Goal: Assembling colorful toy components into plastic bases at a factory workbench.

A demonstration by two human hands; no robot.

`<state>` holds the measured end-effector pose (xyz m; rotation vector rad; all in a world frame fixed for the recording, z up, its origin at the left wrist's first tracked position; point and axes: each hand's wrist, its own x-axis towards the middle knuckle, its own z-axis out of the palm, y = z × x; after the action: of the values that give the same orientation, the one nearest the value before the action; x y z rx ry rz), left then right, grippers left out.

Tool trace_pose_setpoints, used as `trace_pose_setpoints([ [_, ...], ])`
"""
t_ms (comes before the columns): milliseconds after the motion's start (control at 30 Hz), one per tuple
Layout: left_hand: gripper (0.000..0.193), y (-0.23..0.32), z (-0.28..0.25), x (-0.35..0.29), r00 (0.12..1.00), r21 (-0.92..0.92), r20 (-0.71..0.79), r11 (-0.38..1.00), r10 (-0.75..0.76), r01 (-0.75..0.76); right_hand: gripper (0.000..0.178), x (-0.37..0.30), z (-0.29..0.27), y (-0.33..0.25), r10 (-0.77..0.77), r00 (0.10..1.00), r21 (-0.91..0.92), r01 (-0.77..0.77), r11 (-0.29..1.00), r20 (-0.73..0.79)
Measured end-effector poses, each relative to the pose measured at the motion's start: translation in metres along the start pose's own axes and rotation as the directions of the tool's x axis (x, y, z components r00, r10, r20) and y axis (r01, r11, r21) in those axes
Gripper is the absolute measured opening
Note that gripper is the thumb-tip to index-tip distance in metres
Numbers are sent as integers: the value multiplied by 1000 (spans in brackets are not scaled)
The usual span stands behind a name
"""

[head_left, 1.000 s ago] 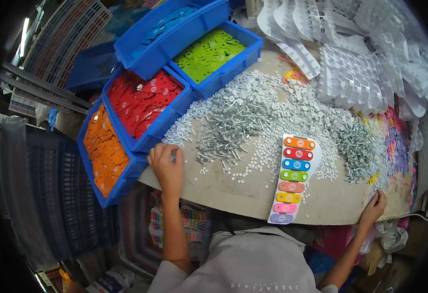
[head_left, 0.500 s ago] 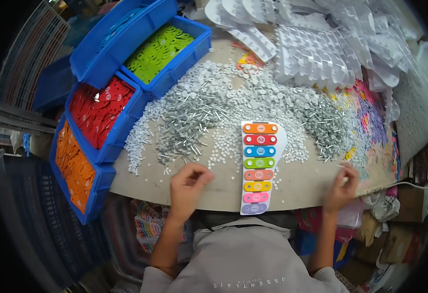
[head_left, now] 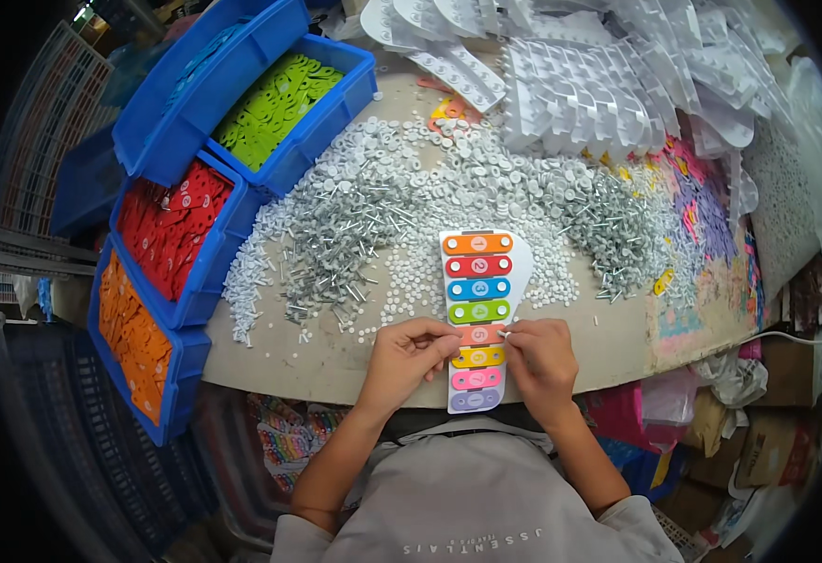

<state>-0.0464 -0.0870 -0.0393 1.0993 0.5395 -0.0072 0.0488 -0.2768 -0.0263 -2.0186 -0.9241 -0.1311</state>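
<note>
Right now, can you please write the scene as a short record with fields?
Left hand: left hand touches the left end of the salmon bar on the toy xylophone.
Right hand: right hand pinches a small white piece at the right end of that bar.
Xylophone: flat on the table, eight coloured bars on a white base.
Behind it: pile of metal pins and white washers.
Left side: blue bins with green, red and orange parts.
</note>
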Motion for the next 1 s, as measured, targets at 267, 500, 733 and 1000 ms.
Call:
trace_pose_setpoints([
  [267, 43, -1, 0, 10, 992, 348, 70, 930, 100, -119, 16, 0, 2, 0, 413, 910, 161, -414, 896, 43],
  [500, 53, 3, 2, 23, 986, 281, 143, 959, -88, 45, 27, 20, -11, 7, 626, 509, 377, -860, 343, 591],
  [733, 51, 3, -4, 33, 963, 281, 257, 960, -80, 5, 29, 11, -4, 18, 593, 526, 347, -850, 397, 609],
  [1000, 47, 13, -3, 29, 969, 283, 222, 958, -110, 44, 26, 11, 1, 15, 598, 555, 362, -832, 421, 578],
])
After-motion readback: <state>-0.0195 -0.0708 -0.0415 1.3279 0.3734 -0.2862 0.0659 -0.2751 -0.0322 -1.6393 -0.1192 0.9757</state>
